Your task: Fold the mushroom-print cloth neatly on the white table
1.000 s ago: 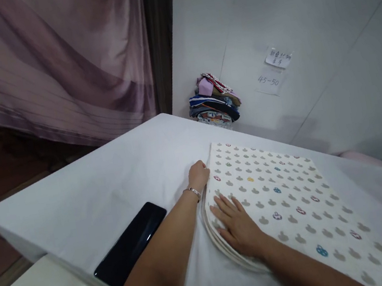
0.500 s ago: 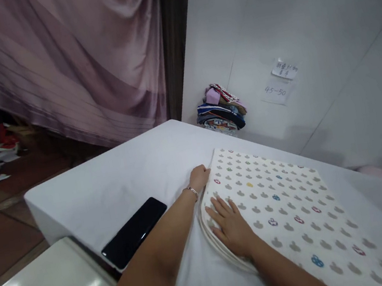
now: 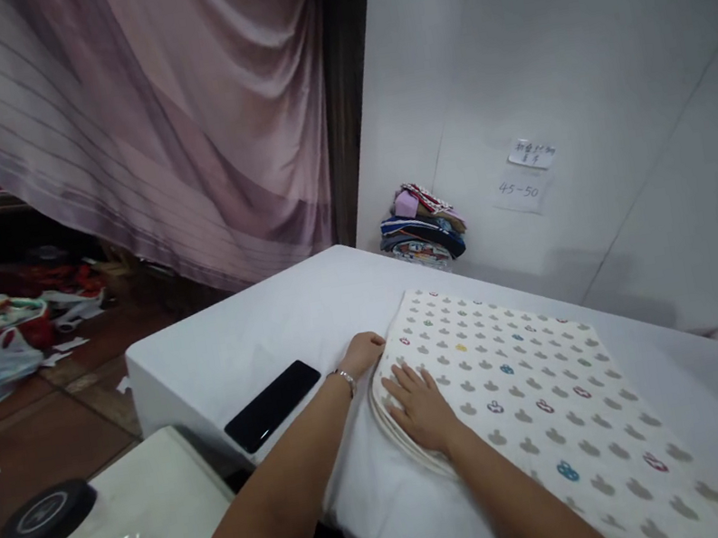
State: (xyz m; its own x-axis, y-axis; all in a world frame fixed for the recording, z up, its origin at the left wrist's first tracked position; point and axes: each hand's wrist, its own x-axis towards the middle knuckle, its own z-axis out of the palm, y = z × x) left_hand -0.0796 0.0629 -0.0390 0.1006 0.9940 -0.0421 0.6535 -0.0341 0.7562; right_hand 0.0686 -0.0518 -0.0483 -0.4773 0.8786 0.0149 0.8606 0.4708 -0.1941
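In the head view, your right hand (image 3: 422, 410) presses flat, fingers slightly spread, on the printed cloth (image 3: 530, 387) layered on the white table (image 3: 259, 331). Your left hand (image 3: 362, 354) curls at its left edge; whether it's clamped there, I can't tell.

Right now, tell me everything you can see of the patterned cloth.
The cloth is off-white with rows of grey, rabbit-head-like shapes, a few motifs in red, blue, yellow or purple. It looks like soft fabric and lies flat on the white-covered table, in several layers whose edges show at the rounded left side. The right hand rests spread on top near that side; the left hand is at the left edge, its fingertips unclear. The near end leaves the picture.
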